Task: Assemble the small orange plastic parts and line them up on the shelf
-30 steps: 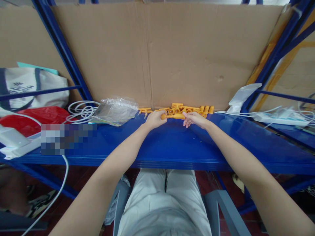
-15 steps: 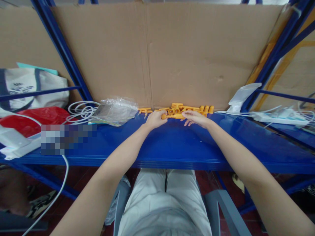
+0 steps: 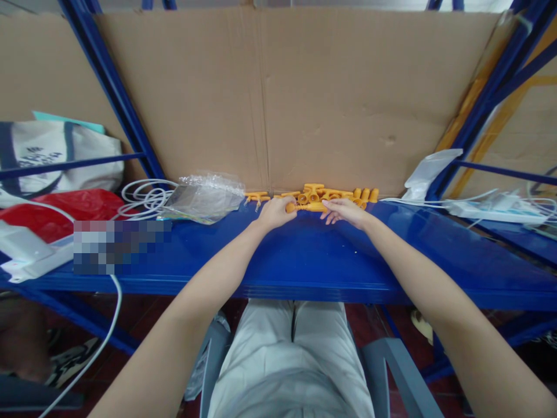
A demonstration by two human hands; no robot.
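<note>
At the back of the blue table, my left hand [image 3: 275, 213] is closed around a yellow plastic piece with a rounded end [image 3: 290, 206]. My right hand [image 3: 347, 212] pinches the other end of a yellow handle-like part [image 3: 316, 206] between thumb and forefinger, its other fingers loosely apart. The two yellow parts lie in line, with a narrow ridged stretch between them; I cannot tell whether they are joined. Just behind my hands lie several yellow plastic parts [image 3: 314, 190], some T-shaped, some hollow. Upright yellow caps [image 3: 366, 195] stand beside my right hand, and small yellow pieces with metal ends [image 3: 257, 197] are left of my left hand.
Clear plastic bags [image 3: 204, 199] and coiled white cable [image 3: 145, 197] lie left, near a red bag [image 3: 65, 212]. A cardboard sheet [image 3: 296, 98] closes the back. On the right are a power strip [image 3: 496, 209] and a white plastic piece [image 3: 429, 174]. Blue posts frame both sides.
My right hand has shifted very slightly left, its fingers still on the yellow handle-like part. My left hand keeps its grip in nearly the same place.
</note>
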